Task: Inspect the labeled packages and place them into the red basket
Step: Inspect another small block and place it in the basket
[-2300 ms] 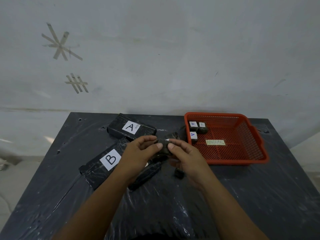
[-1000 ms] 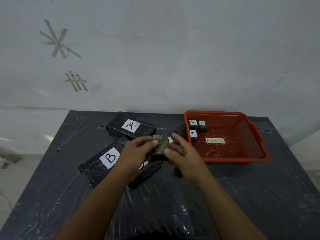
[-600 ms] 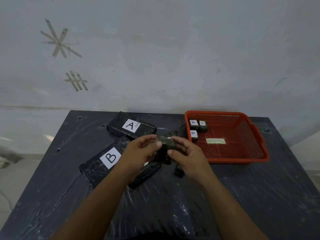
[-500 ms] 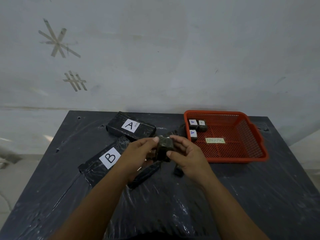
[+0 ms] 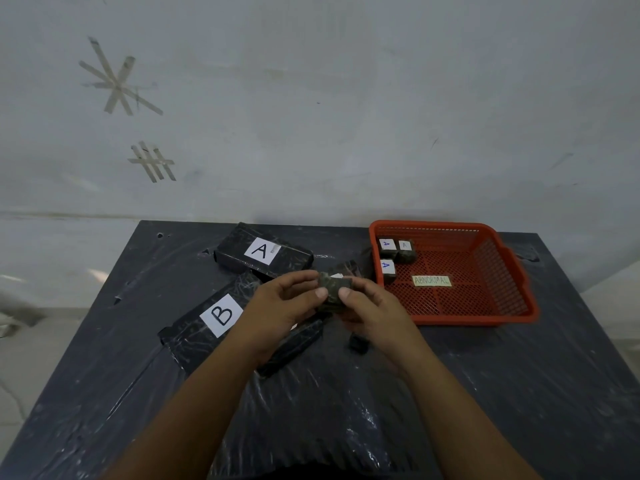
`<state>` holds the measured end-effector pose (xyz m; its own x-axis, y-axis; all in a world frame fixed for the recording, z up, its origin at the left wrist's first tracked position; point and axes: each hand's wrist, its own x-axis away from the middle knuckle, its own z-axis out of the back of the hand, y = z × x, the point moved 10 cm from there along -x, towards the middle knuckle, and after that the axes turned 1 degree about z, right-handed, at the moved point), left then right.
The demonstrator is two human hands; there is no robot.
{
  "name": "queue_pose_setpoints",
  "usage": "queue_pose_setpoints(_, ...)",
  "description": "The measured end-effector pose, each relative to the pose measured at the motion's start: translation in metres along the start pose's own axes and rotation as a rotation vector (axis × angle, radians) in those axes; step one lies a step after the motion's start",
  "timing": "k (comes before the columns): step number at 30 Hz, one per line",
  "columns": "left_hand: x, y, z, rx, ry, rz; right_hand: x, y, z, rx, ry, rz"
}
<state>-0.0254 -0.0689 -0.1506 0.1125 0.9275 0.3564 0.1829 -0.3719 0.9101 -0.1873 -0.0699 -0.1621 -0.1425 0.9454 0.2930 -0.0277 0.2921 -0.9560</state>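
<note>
Both hands held one small dark package [image 5: 330,292] just left of the red basket [image 5: 512,271] — the left hand [image 5: 284,306] pinched its left edge with thumb and fingers, the right hand [image 5: 367,306] its right edge. It was raised above the black tabletop [image 5: 519,393]. Three small packages [image 5: 393,258] sat in the basket's far-left corner, beside an "ABNORMAL" tag [image 5: 432,280]. Left of the basket lay the box marked A [image 5: 263,252] and the box marked B [image 5: 207,323] — another small dark piece [image 5: 358,344] lay near the basket's front-left corner.
</note>
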Motion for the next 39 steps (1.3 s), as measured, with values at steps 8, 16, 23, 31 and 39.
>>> queue_pose_setpoints(8, 0.003, 0.005, -0.006, -0.056, -0.064, -0.055, -0.001, -0.007, 0.009, 0.022, 0.080, 0.072)
queue_pose_setpoints(16, 0.003, 0.003, -0.007, 0.006, -0.041, 0.026, 0.007, -0.017, 0.008, 0.028, 0.064, 0.150)
queue_pose_setpoints(23, 0.002, -0.001, 0.004, -0.018, 0.071, 0.059, 0.010, -0.020, 0.003, 0.126, 0.023, 0.179)
queue_pose_setpoints(31, -0.001, -0.001, 0.009, 0.004, 0.097, 0.075, 0.006, -0.014, 0.014, 0.095, 0.109, 0.116)
queue_pose_setpoints(39, -0.005, -0.005, 0.008, 0.030, 0.128, 0.040, 0.002, 0.003, 0.017, -0.093, 0.120, 0.050)
